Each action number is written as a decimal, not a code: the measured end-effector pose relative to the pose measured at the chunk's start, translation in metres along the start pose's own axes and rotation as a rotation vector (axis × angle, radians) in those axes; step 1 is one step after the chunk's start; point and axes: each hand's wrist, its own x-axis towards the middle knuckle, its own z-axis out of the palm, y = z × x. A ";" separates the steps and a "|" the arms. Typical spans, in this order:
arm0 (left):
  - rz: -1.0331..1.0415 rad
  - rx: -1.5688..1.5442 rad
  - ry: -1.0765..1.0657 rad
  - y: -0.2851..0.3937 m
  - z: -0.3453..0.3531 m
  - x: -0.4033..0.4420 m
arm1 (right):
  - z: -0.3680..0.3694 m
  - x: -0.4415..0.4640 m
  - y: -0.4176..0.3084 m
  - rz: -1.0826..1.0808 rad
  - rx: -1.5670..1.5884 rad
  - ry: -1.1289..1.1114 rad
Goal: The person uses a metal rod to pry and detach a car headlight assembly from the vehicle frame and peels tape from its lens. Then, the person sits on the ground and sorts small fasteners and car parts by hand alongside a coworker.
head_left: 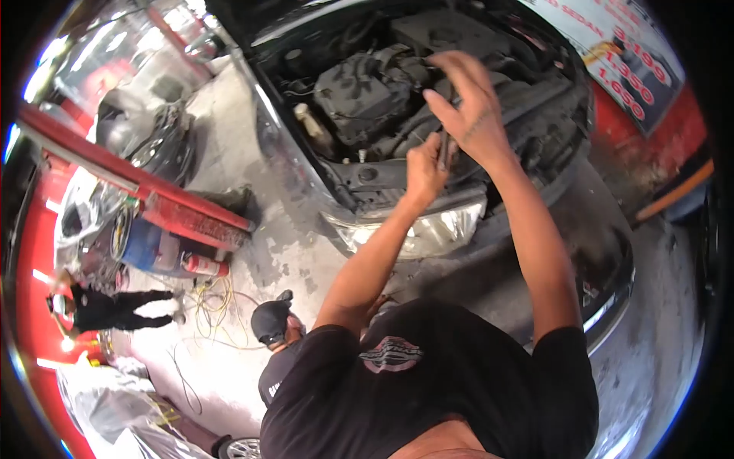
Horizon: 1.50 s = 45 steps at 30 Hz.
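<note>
My left hand (427, 174) is closed around a slim dark tool (443, 153), its kind too small to make out, above the front edge of an open engine bay. Just beyond it my right hand (472, 115) is raised, thumb apart and fingers stretched out; its palm side is partly hidden. Beneath both hands lie the engine parts, with a dark engine cover (359, 88) to the left. A clear headlight (428, 233) sits below my left wrist, at the car's front corner.
A person in a black cap (271, 321) is low beside my left arm; another person (107, 308) stands farther left. A yellow hose (214, 302) coils on the floor near a fire extinguisher (205, 265). A red post (138, 183) crosses the left; a price sign (638, 61) hangs upper right.
</note>
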 end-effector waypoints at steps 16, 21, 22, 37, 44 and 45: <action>-0.093 -0.019 -0.066 0.028 -0.017 0.006 | -0.028 0.063 -0.013 -0.382 -0.404 -1.288; 0.021 0.048 -0.106 0.025 -0.033 0.019 | -0.034 0.037 -0.011 -0.712 -0.238 -0.798; 0.026 0.059 -0.092 0.025 -0.035 0.017 | -0.040 0.032 -0.021 -0.728 -0.230 -0.792; -0.093 0.008 -0.040 0.041 -0.024 0.004 | -0.064 0.052 -0.006 -0.344 -0.308 -1.028; 0.048 0.112 -0.082 0.026 -0.027 0.008 | -0.052 0.040 -0.013 -0.621 -0.493 -0.335; 0.047 0.115 -0.076 0.024 -0.028 0.009 | -0.054 0.037 -0.016 -0.626 -0.488 -0.335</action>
